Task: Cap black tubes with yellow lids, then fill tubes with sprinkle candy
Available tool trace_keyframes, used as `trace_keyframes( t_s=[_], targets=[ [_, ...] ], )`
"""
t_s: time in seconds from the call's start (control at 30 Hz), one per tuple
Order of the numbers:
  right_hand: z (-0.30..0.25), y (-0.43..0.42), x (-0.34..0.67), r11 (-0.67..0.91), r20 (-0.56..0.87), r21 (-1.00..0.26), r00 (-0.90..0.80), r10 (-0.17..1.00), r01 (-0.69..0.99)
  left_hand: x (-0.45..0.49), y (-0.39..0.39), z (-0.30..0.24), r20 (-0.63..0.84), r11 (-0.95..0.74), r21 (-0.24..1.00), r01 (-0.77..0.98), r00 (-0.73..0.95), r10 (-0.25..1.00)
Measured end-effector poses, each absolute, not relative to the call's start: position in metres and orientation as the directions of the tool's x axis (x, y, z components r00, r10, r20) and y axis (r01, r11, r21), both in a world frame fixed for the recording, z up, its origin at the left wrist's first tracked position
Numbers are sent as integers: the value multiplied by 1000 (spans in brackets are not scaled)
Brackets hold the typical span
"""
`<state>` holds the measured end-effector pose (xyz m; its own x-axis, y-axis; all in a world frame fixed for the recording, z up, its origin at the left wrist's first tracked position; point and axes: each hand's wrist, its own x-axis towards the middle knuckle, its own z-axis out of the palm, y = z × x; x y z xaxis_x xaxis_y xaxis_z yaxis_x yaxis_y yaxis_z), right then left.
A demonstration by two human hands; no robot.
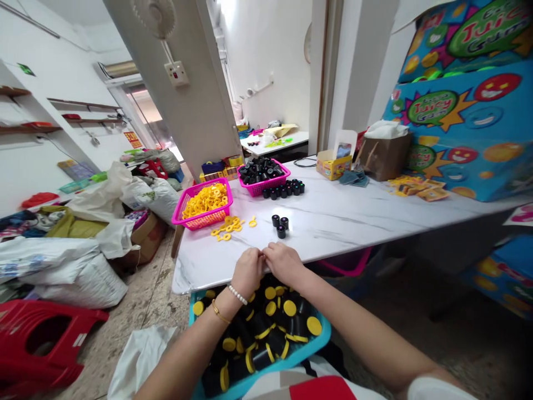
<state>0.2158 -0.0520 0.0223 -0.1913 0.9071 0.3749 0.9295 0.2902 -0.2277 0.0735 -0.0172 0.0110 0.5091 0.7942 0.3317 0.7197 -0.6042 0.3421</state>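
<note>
My left hand (247, 271), with bracelets on its wrist, and my right hand (283, 262) meet at the table's front edge. Their fingers are pinched together; whatever lies between them is hidden. Below them a turquoise basket (324, 340) holds many black cylinders with yellow caps (290, 308). Just beyond my hands, a few small black cylinders (281, 231) stand on the table. Loose yellow ring-shaped pieces (227, 225) lie to the left of those, in front of a pink basket (180, 214) full of the same yellow pieces (208, 201).
A second pink basket (254, 190) at the back holds black parts (261, 170), with a row of black cylinders (284, 189) beside it. On the marble-patterned table (353, 214) stands a small yellow box (333, 166). Blue cartons (470, 128) rise at right; a red stool (50, 339) is at left.
</note>
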Motion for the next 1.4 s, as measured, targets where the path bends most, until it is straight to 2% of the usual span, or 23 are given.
trace_keyframes(
  t_s=[0.13, 0.17, 0.2, 0.23, 0.3, 0.33, 0.37, 0.43, 0.57, 0.8, 0.97, 1.17, 1.4],
  targets=[
    [21, -55, 216, 249, 394, -222, -147, 907, 943, 71, -12, 24, 282, -574, 496, 651, 505, 816],
    [20, -56, 221, 233, 405, -260, -113, 907, 937, 72, -10, 27, 272, -566, 533, 629, 506, 818],
    [18, -56, 227, 219, 418, -345, -59, 906, 913, 75, -7, 29, 266, -554, 568, 608, 501, 823],
    [16, -57, 234, 208, 415, -498, 21, 910, 842, 79, -3, 31, 265, -538, 598, 594, 487, 832],
    [11, -56, 251, 166, 311, -834, 200, 929, 526, 92, 7, 31, 270, -499, 640, 585, 437, 858],
    [9, -55, 259, 133, 226, -932, 254, 940, 337, 101, 12, 30, 272, -478, 651, 589, 407, 872],
    [8, -54, 267, 100, 151, -976, 276, 949, 191, 111, 18, 28, 275, -460, 657, 597, 378, 884],
    [7, -53, 280, 63, 74, -997, 290, 954, 48, 131, 30, 25, 279, -438, 656, 615, 341, 898],
    [13, -55, 296, 73, 44, -993, 297, 954, -87, 151, 41, 23, 272, -446, 645, 620, 359, 893],
    [22, -54, 289, 6, -36, -979, 205, 978, -202, 106, 5, 18, 239, -463, 641, 612, 414, 878],
    [25, -34, 258, -48, -61, -986, 78, 995, -157, 96, -5, 11, 279, -489, 609, 625, 408, 869],
    [21, -20, 247, -4, -8, -999, 141, 990, -32, 101, -1, 3, 332, -507, 586, 632, 384, 862],
    [18, -24, 245, 11, 16, -999, 157, 987, 31, 100, -6, 10, 295, -489, 614, 620, 395, 870]
  ],
)
